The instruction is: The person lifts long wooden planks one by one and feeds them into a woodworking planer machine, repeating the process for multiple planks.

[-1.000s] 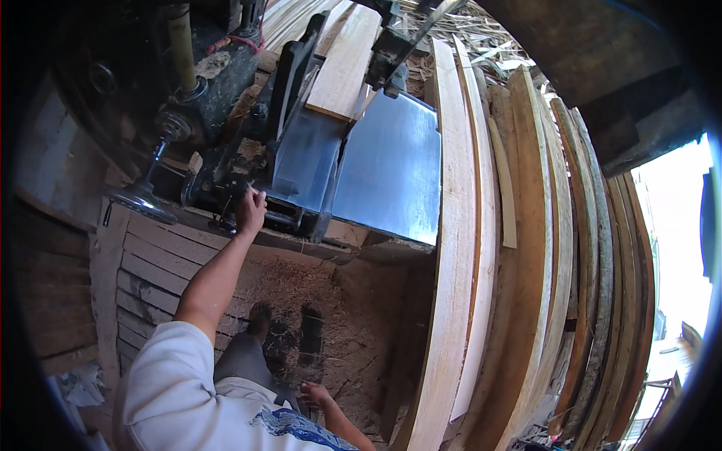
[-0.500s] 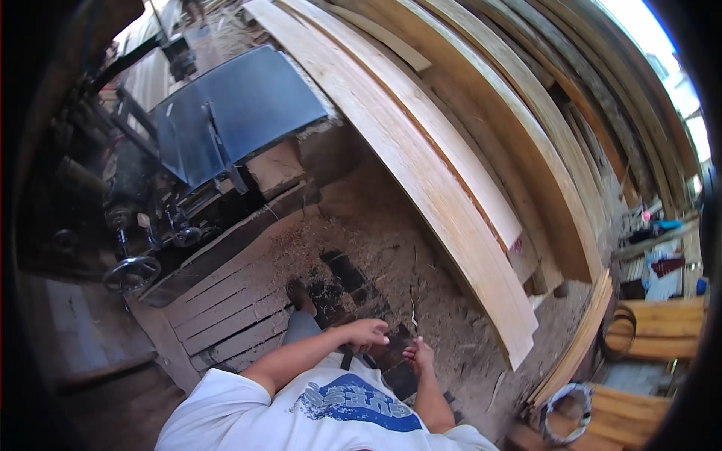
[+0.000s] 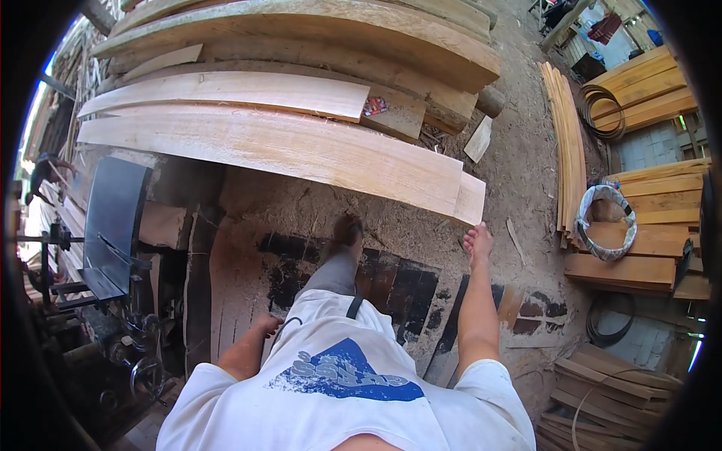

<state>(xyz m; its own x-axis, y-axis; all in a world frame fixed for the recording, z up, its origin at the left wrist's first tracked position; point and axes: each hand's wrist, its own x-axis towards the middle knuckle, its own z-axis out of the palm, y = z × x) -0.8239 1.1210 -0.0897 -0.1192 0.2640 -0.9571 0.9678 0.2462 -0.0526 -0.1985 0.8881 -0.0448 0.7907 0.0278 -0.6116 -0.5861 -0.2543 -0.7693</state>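
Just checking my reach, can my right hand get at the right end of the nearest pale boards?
Probably yes: your right hand is at the end corner of those pale boards, with nothing visible between; whether it touches is unclear.

Open floor (image 3: 523, 177) ran between the end of the near plank (image 3: 301, 150) and the bundle of thin boards (image 3: 565, 158), broken by a loose sliver of wood (image 3: 517, 239) just beside the right fingers (image 3: 473, 240). Straight ahead, that plank barred the way, with stacked timber (image 3: 316, 34) behind it. The dark machine (image 3: 113, 218) blocked the left side, though a strip of floor separated it from the left fingers (image 3: 269, 324).
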